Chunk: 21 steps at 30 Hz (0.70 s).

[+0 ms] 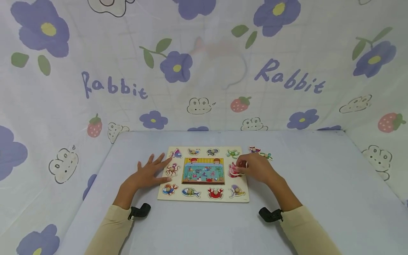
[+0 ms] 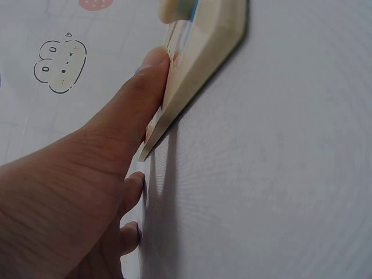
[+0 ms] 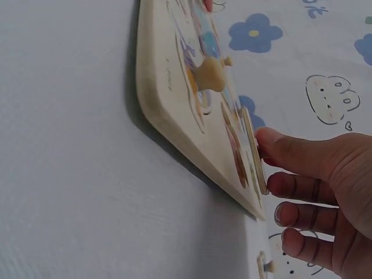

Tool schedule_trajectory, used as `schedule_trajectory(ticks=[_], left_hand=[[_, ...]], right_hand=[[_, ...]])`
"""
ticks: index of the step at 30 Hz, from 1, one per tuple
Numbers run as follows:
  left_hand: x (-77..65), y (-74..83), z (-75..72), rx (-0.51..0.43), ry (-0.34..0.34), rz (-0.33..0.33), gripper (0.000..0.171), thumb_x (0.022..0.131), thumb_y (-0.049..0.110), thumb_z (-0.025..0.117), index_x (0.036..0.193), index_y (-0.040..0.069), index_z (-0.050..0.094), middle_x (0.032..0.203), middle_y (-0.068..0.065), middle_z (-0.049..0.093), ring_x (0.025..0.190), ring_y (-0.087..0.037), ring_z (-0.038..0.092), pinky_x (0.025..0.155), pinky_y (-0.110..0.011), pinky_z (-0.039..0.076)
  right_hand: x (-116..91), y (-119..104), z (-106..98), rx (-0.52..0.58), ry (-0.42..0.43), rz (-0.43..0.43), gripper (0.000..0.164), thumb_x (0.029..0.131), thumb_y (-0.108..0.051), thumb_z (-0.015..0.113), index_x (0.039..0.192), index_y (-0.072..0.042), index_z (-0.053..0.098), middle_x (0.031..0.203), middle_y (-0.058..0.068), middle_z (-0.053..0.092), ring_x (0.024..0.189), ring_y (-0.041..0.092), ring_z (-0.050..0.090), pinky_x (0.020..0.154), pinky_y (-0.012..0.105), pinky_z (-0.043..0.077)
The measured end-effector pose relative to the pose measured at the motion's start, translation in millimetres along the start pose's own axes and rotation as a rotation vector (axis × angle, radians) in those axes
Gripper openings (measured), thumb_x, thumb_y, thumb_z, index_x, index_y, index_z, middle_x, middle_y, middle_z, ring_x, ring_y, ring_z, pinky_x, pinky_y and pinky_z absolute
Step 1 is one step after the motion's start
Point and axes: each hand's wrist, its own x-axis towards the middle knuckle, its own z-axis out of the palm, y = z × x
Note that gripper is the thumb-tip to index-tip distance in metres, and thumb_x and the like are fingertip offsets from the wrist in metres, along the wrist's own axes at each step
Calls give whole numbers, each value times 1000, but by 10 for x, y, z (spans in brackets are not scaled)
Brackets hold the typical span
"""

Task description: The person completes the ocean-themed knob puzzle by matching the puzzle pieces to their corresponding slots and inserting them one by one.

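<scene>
A wooden peg puzzle board (image 1: 204,198) with sea-animal pieces around a printed aquarium lies on the table. My left hand (image 1: 148,175) rests at its left edge with fingers spread; in the left wrist view the thumb (image 2: 145,78) lies along the board's edge. At the board's right side my right hand (image 1: 256,168) pinches a thin wooden puzzle piece (image 3: 253,151) between thumb and fingers. This piece is tilted close over the pink shape (image 1: 232,169); its printed face is mostly hidden. A red crab piece (image 1: 215,193) and a purple-and-yellow fish piece (image 1: 237,191) sit along the bottom row.
Beyond the right hand, two loose pieces lie on the table off the board's upper right corner: a red-and-purple one (image 1: 254,149) and a green one (image 1: 266,156). A patterned cloth wall (image 1: 220,78) rises behind the white table (image 1: 197,230).
</scene>
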Motion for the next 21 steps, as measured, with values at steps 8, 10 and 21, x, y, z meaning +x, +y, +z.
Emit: schedule_trajectory(ticks=[8, 10, 21], left_hand=[[-9, 17, -2, 11, 8, 6, 89, 91, 61, 66, 162, 25, 28, 169, -14, 14, 152, -50, -1, 107, -82, -5], [-10, 18, 0, 15, 10, 6, 89, 91, 61, 67, 162, 25, 28, 169, -14, 14, 152, -50, -1, 107, -82, -5], [-31, 50, -12, 14, 21, 1, 87, 91, 60, 67, 162, 25, 29, 168, -15, 16, 152, -51, 1, 106, -83, -3]], right_hand=[[23, -13, 79, -10, -4, -20, 12, 90, -27, 80, 92, -18, 73, 76, -7, 61, 73, 14, 53, 64, 30, 44], [28, -23, 98, -10, -8, -11, 12, 90, -27, 80, 92, -18, 73, 76, -7, 61, 72, 14, 53, 64, 29, 44], [15, -74, 129, -21, -17, 10, 11, 90, -24, 80, 93, -17, 73, 74, -6, 59, 71, 14, 52, 62, 28, 44]])
